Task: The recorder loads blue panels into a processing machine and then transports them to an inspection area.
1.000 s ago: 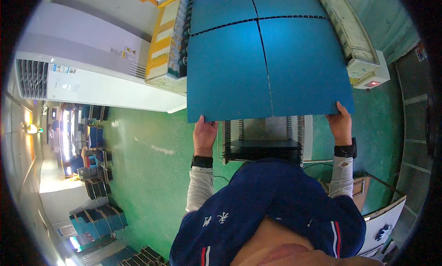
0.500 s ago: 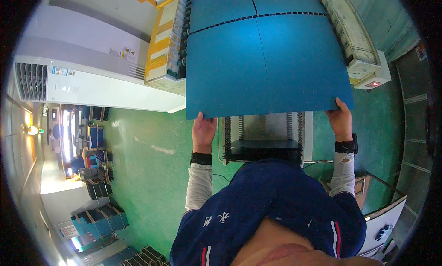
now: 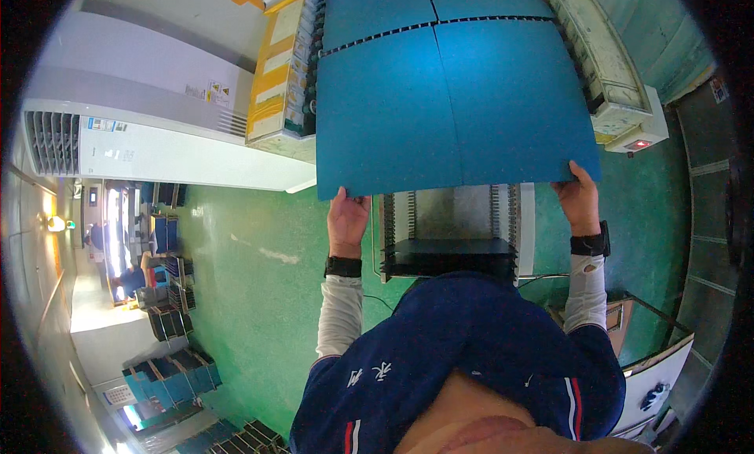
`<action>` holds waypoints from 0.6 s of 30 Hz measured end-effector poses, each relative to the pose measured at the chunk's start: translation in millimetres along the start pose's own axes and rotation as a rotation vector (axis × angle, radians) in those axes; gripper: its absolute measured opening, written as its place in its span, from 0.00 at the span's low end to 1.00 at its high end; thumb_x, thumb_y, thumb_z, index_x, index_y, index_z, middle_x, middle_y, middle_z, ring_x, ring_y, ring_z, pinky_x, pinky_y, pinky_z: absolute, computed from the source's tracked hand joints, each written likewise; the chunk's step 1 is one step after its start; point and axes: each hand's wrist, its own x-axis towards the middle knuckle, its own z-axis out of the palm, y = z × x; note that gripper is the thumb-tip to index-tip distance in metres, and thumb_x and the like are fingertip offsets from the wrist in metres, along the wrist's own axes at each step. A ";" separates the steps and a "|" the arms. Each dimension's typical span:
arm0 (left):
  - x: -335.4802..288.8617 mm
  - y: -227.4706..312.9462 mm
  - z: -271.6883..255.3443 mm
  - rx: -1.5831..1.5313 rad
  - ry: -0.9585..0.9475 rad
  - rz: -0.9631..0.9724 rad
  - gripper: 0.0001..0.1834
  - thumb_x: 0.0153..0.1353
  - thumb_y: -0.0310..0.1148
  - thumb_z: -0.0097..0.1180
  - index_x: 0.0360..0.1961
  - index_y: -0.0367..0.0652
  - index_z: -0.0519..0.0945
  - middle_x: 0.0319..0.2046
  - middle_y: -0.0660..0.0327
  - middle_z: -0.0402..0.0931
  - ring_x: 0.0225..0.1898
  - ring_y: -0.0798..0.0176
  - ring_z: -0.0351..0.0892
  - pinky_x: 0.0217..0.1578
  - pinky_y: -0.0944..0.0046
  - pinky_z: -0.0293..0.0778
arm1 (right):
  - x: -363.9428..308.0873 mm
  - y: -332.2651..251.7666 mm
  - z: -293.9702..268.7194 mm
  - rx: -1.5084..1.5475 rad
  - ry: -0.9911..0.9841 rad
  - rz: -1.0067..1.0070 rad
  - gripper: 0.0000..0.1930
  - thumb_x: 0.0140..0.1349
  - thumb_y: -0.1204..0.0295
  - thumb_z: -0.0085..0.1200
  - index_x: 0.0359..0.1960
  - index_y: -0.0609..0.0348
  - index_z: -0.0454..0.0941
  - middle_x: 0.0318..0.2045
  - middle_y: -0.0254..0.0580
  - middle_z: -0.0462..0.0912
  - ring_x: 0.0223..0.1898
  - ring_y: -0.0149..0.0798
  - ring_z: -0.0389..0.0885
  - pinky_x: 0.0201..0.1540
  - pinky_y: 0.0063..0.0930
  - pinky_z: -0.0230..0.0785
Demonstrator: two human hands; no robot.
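Note:
Two flat blue panels lie side by side, with a thin seam between the left panel (image 3: 385,116) and the right panel (image 3: 522,108). My left hand (image 3: 348,220) pinches the near edge of the left panel by its outer corner, thumb on top. At the near edge of the right panel, my right hand (image 3: 578,201) grips in the same way, fingers underneath. The panels rest on a roller conveyor (image 3: 312,85) and stick out over its near end. Farther in, another pair of blue panels (image 3: 377,10) sits past a row of black rollers.
Below the panels stands a slotted rack (image 3: 452,226) with dark sheets in it. White cabinet-like air conditioner (image 3: 173,151) stands at left. A control box with a lit red switch (image 3: 640,145) is on the right rail. Racks of panels (image 3: 173,375) stand on the green floor.
Both hands and the two near panels have shifted slightly forward, away from my body. The grip looks the same. A person far off at the left has moved.

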 end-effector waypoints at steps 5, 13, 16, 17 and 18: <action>5.8 4.0 6.0 0.058 0.034 0.015 0.10 0.68 0.35 0.50 0.45 0.45 0.77 0.45 0.61 0.80 0.45 0.60 0.77 0.47 0.56 0.74 | 3.7 -7.6 8.1 0.018 0.001 -0.005 0.12 0.62 0.69 0.54 0.47 0.52 0.76 0.43 0.37 0.81 0.45 0.41 0.80 0.44 0.39 0.73; 12.3 3.4 12.7 0.051 0.065 0.018 0.09 0.68 0.34 0.50 0.42 0.43 0.78 0.42 0.60 0.81 0.42 0.58 0.78 0.47 0.56 0.74 | 10.5 -9.3 9.6 0.005 0.013 -0.018 0.14 0.63 0.70 0.52 0.50 0.54 0.74 0.47 0.38 0.80 0.47 0.42 0.78 0.48 0.41 0.71; 15.1 3.6 10.2 0.022 0.063 0.025 0.08 0.68 0.33 0.49 0.42 0.42 0.78 0.41 0.59 0.81 0.42 0.58 0.78 0.47 0.55 0.74 | 12.8 -10.8 9.4 0.010 -0.008 -0.016 0.15 0.63 0.70 0.52 0.51 0.54 0.74 0.47 0.38 0.79 0.48 0.42 0.78 0.48 0.40 0.72; 16.2 3.5 11.9 0.022 0.063 0.024 0.08 0.68 0.33 0.49 0.42 0.42 0.78 0.41 0.59 0.81 0.42 0.58 0.78 0.47 0.55 0.74 | 13.0 -11.7 9.6 0.008 -0.031 -0.020 0.15 0.63 0.70 0.53 0.51 0.55 0.73 0.47 0.38 0.79 0.47 0.42 0.78 0.48 0.39 0.72; 17.0 3.3 14.5 0.020 0.066 0.025 0.08 0.68 0.32 0.49 0.43 0.42 0.78 0.42 0.59 0.81 0.42 0.58 0.78 0.48 0.55 0.74 | 12.8 -12.3 10.9 0.008 -0.030 -0.020 0.15 0.63 0.70 0.53 0.51 0.55 0.73 0.47 0.38 0.79 0.47 0.42 0.78 0.48 0.39 0.72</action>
